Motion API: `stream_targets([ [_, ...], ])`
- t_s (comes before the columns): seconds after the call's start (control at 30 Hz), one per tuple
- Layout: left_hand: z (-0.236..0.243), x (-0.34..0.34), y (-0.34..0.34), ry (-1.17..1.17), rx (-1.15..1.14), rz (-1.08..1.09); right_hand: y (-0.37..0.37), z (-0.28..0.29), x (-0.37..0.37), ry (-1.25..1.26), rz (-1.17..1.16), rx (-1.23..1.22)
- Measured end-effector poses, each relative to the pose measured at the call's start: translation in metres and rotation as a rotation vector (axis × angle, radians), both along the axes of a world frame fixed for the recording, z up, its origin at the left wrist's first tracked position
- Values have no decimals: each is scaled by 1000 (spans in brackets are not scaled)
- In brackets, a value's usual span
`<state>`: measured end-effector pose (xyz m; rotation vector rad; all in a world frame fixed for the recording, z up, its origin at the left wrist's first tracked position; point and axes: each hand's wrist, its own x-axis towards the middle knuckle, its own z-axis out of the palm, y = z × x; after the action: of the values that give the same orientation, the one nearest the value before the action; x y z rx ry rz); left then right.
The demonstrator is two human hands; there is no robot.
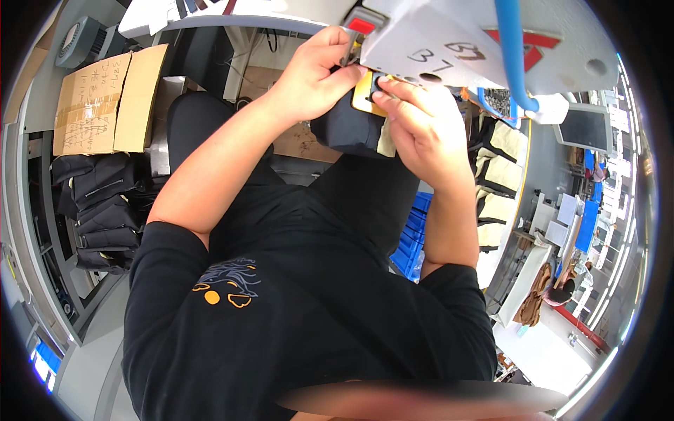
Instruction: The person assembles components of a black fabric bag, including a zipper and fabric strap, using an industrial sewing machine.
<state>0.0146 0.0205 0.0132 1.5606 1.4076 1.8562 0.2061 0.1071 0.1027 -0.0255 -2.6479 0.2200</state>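
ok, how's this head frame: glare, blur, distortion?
Head view: straight edges bow toward the picture's rim; white table at right looks washed out; smeared patch along the bottom. Same head view: left hand and right hand look fairly sharp.

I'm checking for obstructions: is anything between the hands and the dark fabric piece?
Nothing visible blocks the dark fabric piece: the right hand touches its yellow panel, and the left hand is at the panel's edge. The machine head sits just beyond.
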Motion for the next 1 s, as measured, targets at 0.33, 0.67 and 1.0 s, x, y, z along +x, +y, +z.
stream_targets([
  [0.33, -1, -6, 3, 50, -49, -1, -9, 15, -8, -143, -62, -44],
  [0.67, -5, -4, 5, 36, -104, -42, -25, 13, -11, -226, -187, 120],
  [1.0, -3, -5, 3, 35, -122, -22, 2, 30, 0, -257, 36, -139],
])
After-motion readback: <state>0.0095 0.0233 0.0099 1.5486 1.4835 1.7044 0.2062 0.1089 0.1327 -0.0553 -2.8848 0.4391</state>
